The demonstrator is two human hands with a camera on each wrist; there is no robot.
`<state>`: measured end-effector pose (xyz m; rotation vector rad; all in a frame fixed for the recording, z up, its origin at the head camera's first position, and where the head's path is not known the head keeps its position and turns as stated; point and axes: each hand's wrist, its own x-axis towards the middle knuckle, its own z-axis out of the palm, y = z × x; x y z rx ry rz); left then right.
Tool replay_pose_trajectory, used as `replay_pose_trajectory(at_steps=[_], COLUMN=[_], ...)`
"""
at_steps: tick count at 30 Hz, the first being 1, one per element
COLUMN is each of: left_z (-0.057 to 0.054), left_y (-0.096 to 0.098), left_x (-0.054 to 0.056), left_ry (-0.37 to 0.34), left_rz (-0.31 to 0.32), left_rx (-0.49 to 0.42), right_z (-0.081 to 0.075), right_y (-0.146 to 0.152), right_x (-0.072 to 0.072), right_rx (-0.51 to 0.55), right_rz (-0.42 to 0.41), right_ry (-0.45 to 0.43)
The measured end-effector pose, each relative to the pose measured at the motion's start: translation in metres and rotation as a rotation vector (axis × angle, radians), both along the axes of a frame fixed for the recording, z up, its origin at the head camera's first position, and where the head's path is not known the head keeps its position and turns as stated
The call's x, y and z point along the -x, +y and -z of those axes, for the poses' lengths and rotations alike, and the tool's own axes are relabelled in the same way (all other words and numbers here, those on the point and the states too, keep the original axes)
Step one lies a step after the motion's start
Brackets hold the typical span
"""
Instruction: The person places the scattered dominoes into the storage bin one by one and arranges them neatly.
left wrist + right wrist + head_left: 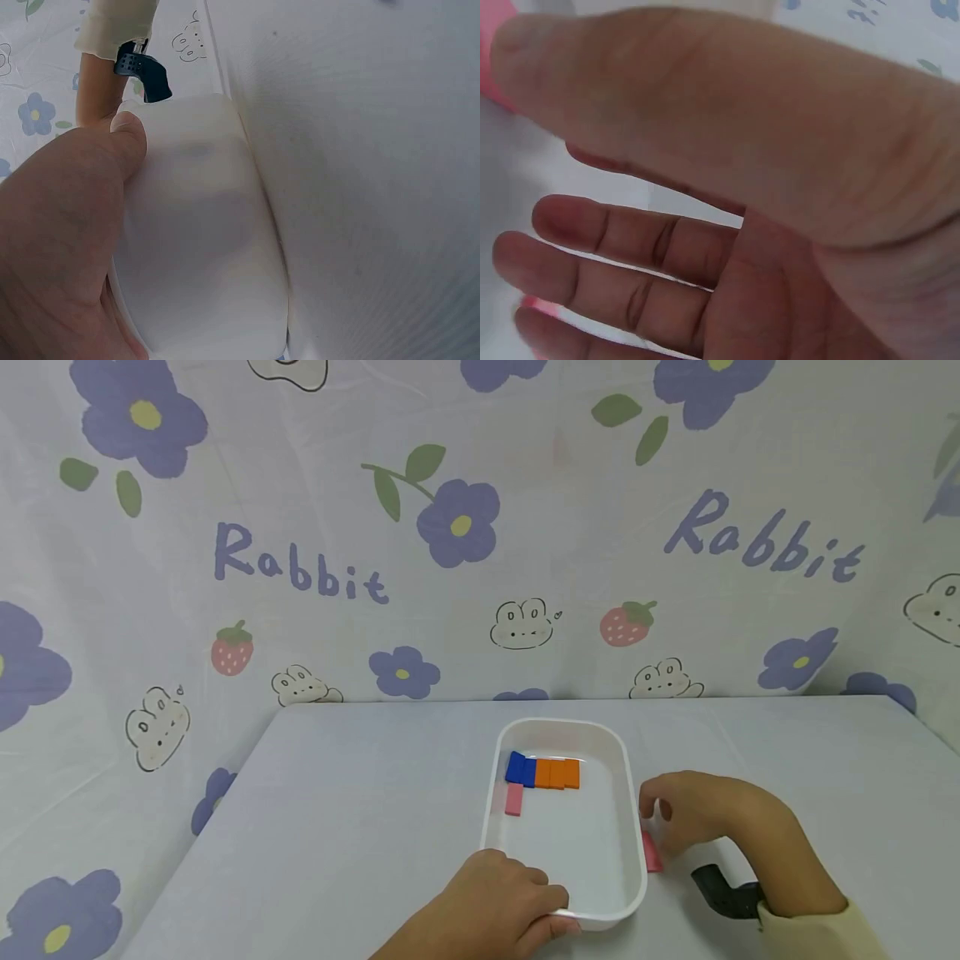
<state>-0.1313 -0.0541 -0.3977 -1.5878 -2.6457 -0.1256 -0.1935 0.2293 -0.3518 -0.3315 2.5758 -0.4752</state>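
Note:
A white rectangular tray (630, 827) lies on the table, its near left corner gripped by my left hand (498, 902). In the left wrist view the thumb of that hand (60, 225) lies over the rim of the tray (195, 247). Inside, at the far left, two blue tiles (521, 770) and several orange tiles (557, 774) form a row, with a pink tile (513, 799) below the blue ones. Just outside the right wall, my right hand (697, 814) hovers by another pink tile (652, 852). Its fingers (622, 232) are loosely bent and apart, holding nothing visible.
A black wrist-worn device (723, 892) sits at the right sleeve cuff (821, 935). The pale table (360, 810) runs back to a hanging cloth (562, 552) printed with flowers and rabbits.

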Motion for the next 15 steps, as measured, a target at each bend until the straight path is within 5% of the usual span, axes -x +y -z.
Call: replay_pose_trajectory(at_steps=[9, 15], left_z=[0.001, 0.001], left_y=[-0.002, -0.002], left_x=[-0.001, 0.0], left_ry=[0.123, 0.123], left_rz=[0.034, 0.035], left_rx=[-0.067, -0.067], right_z=[0.014, 0.02], right_y=[-0.011, -0.015], right_x=[0.0, -0.001], right_rx=[0.006, -0.04], right_rz=[0.009, -0.012], right_ry=[-0.063, -0.027])
